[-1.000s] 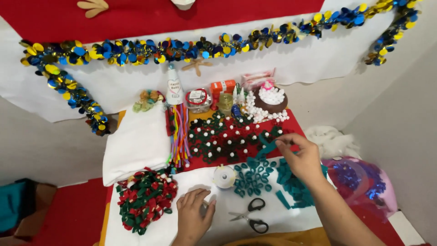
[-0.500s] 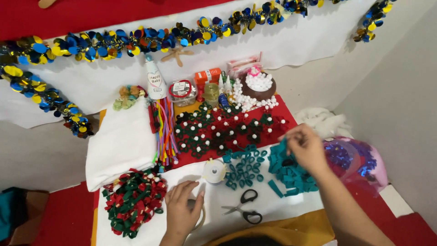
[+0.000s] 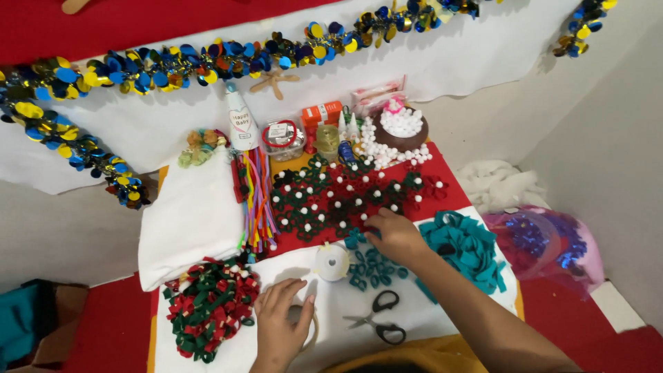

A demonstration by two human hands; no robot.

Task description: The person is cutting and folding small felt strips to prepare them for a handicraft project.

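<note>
The right hand (image 3: 395,236) reaches into the little teal felt loops (image 3: 369,266) on the white cloth (image 3: 421,314). Its fingers curl down on one loop at the top of the pile, maybe pinching it, but I cannot tell for sure. The left hand (image 3: 280,324) lies flat and loose on a round ring (image 3: 312,330), not squeezing it. A small white spool (image 3: 332,262) sits between the hands. Black scissors (image 3: 380,321) lie near. A heap of red and green loops (image 3: 208,305) is at the left.
</note>
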